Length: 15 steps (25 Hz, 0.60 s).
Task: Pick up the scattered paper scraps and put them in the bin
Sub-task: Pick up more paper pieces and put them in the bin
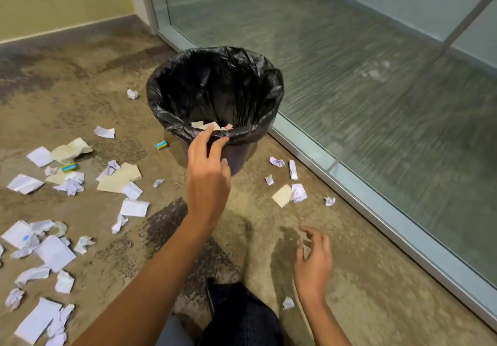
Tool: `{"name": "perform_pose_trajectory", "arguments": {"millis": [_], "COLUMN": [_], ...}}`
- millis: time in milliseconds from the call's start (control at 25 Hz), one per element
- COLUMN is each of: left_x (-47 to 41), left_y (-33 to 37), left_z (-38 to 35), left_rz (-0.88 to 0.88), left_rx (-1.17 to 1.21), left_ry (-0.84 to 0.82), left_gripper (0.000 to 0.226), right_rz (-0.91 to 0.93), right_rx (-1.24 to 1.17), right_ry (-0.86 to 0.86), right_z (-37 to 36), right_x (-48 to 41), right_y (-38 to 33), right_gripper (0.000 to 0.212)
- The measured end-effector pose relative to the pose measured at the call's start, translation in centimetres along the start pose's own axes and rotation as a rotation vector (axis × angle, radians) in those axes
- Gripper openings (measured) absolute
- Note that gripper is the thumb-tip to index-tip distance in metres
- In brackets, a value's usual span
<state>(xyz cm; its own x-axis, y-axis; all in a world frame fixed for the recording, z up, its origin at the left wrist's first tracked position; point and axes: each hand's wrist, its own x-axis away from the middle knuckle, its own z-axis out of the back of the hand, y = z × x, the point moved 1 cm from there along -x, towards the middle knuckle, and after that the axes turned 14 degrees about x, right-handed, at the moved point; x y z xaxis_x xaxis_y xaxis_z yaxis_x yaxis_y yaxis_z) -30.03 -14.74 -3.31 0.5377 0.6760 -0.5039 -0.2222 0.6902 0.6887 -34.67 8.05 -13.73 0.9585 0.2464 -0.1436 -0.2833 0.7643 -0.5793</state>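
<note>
Left hand (208, 173): I have it at the near rim of the bin (172, 76), fingers spread, holding nothing.
Right hand (313, 261): low above the carpet (363, 278), fingers loosely apart, empty.
In the bin: a few paper scraps (212, 126) show just inside the black liner.
Left to do: most of it, I judge. A big scatter (53, 251) lies left of the bin, a smaller group (289, 188) on its right.
Nearest piece: a crumpled scrap (288, 303) by my right wrist.
</note>
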Motion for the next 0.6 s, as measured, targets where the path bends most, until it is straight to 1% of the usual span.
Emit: {"name": "perform_pose_trajectory", "arguments": {"millis": [120, 200, 240, 320, 360, 400, 480, 520, 600], "left_x": [3.1, 5.6, 6.8, 9.0, 10.0, 11.0, 12.4, 13.0, 13.7], "left_y": [0.2, -0.6, -1.3, -2.6, -3.2, -3.8, -4.9, -5.4, -6.3], "left_z": [-0.8, -1.7, -2.2, -2.9, -3.0, -3.1, -2.8, -2.5, -2.0], "left_rz": [0.096, 0.096, 0.094, 0.114, 0.133, 0.158, 0.204, 0.217, 0.234], "left_rx": [-0.006, 0.012, 0.019, 0.006, -0.009, -0.025, -0.064, -0.08, -0.097], "left_ry": [-0.116, -0.221, -0.274, -0.374, -0.418, -0.454, -0.5, -0.516, -0.535], "left_gripper": [0.038, 0.037, 0.038, 0.037, 0.036, 0.037, 0.036, 0.035, 0.033], "right_rz": [-0.055, -0.117, -0.152, -0.241, -0.297, -0.348, -0.411, -0.409, -0.334], "right_rx": [0.155, 0.229, 0.275, 0.435, 0.519, 0.554, 0.448, 0.38, 0.325], "right_ry": [-0.097, -0.207, -0.264, -0.351, -0.39, -0.425, -0.449, -0.442, -0.445], "right_z": [-0.6, -1.1, -1.4, -2.1, -2.5, -2.8, -3.4, -3.8, -4.4], "right_x": [2.8, 4.4, 5.3, 6.8, 7.5, 8.0, 8.6, 8.8, 8.8], "right_y": [5.1, 7.7, 8.7, 10.0, 10.2, 10.2, 9.6, 9.2, 8.7], "right_gripper": [0.035, 0.046, 0.047, 0.044, 0.049, 0.054, 0.054, 0.052, 0.048]}}
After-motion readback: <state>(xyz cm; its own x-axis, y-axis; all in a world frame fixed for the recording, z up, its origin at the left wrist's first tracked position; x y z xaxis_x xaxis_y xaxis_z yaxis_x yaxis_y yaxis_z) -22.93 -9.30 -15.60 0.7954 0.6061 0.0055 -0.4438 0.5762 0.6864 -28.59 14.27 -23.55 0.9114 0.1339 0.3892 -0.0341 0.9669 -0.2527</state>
